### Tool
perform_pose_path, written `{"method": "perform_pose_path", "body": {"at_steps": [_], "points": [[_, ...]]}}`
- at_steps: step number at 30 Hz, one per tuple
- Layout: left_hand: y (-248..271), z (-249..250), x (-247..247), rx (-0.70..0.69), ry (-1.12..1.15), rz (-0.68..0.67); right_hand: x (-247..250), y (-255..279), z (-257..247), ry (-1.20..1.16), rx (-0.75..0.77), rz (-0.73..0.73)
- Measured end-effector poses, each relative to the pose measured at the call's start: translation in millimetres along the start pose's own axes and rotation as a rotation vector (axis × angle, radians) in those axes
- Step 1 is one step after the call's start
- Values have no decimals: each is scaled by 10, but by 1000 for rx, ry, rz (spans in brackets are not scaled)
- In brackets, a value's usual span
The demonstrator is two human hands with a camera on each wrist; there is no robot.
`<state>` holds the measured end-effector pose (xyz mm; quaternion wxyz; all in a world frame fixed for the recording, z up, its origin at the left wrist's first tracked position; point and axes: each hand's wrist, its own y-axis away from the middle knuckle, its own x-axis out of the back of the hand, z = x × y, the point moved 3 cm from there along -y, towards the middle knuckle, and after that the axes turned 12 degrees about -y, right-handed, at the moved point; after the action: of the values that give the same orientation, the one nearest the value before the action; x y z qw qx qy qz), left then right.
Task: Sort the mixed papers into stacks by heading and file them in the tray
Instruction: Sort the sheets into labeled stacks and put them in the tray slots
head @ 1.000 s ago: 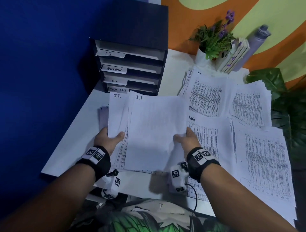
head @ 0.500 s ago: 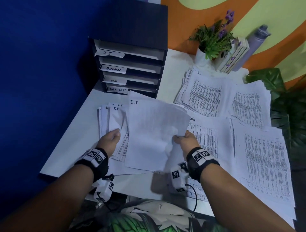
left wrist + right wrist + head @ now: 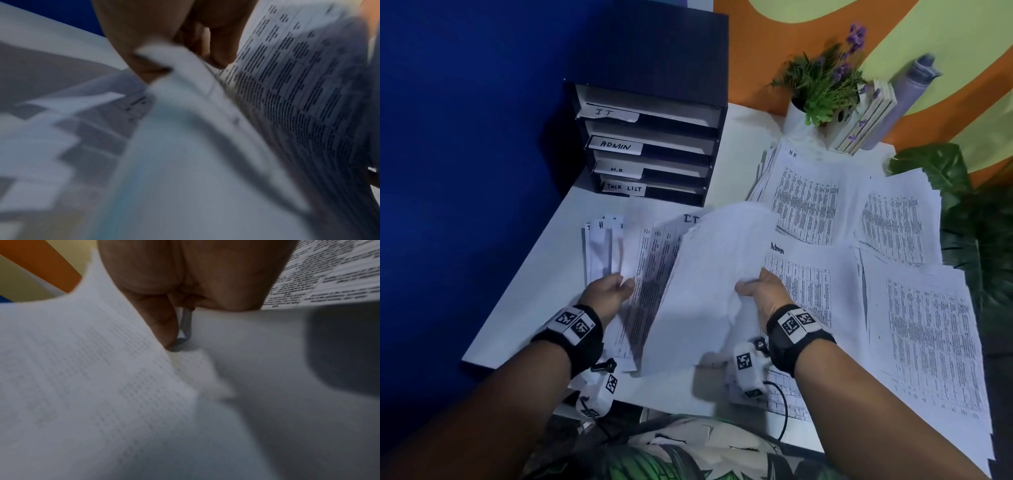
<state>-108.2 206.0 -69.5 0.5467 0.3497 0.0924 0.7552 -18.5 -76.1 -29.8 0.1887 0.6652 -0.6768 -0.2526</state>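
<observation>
I have the bundle of I.T. sheets (image 3: 709,284) lifted off the tabletop (image 3: 544,284) in front of me, its upper edge curling over toward the tray. My right hand (image 3: 763,294) pinches its right edge, thumb on top, fingers (image 3: 164,324) curled beneath; the wrist view shows the paper creased at the grip. My left hand (image 3: 607,294) grips the lower corner of a second set of sheets (image 3: 650,274), fanned and lying partly under the bundle, printed table side up. In the left wrist view the thumb and curled fingers (image 3: 218,48) clamp that paper; the frame is blurred.

Filing tray (image 3: 650,144): dark, four slots, labelled I.T., ADMIN, H.R, TASK LIST from top down, at the back left of the tabletop against the blue wall (image 3: 465,137).

Right of the bundle: Admin stack (image 3: 808,284), touching it. Behind that, H.R stack (image 3: 808,198). Two more printed stacks (image 3: 928,325) cover the right side, overlapping each other.

Back right corner: potted plant with purple flowers (image 3: 825,82), a set of books (image 3: 866,120), a grey bottle (image 3: 904,96). Wall there is orange and yellow-green. Large dark leaves (image 3: 969,222) beyond the right edge.
</observation>
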Motion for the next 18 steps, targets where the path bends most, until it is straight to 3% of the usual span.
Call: {"method": "perform_pose_path", "body": {"at_steps": [3,8,18], "points": [[14,-12,19,-13,-139,33,4,-15,41,82,36,11],[13,-48,46,18,-145,44,-13,-5,126,143,55,4],[93,9,152,16,-318,159,229,53,15,246,134,220]]}}
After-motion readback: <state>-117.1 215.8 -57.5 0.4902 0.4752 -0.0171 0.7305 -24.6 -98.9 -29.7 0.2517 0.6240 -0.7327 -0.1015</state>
